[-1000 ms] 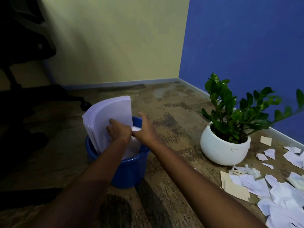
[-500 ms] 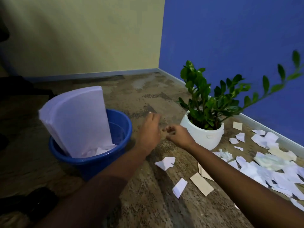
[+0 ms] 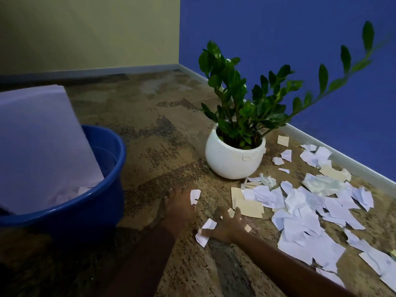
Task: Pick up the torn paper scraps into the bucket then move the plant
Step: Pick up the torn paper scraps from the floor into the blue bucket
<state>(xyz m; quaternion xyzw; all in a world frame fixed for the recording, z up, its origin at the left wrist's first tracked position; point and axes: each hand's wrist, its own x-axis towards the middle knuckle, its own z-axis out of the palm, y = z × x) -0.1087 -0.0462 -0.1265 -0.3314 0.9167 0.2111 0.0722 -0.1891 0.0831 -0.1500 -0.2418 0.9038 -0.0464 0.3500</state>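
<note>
Both hands have dropped from mid-air to the floor [image 3: 171, 133] — left hand [image 3: 179, 205] flat beside one scrap [image 3: 195, 196], right hand [image 3: 228, 227] fingers spread over another scrap [image 3: 204, 232], gripping nothing.

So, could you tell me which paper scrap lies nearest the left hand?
The small white scrap by the left hand's fingertips, apart from the main pile on the right.

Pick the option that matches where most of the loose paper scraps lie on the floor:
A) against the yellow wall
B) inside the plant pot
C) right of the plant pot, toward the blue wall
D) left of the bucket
C: the paper scraps spread across the floor to the right of the white plant pot, toward the blue wall.
</note>
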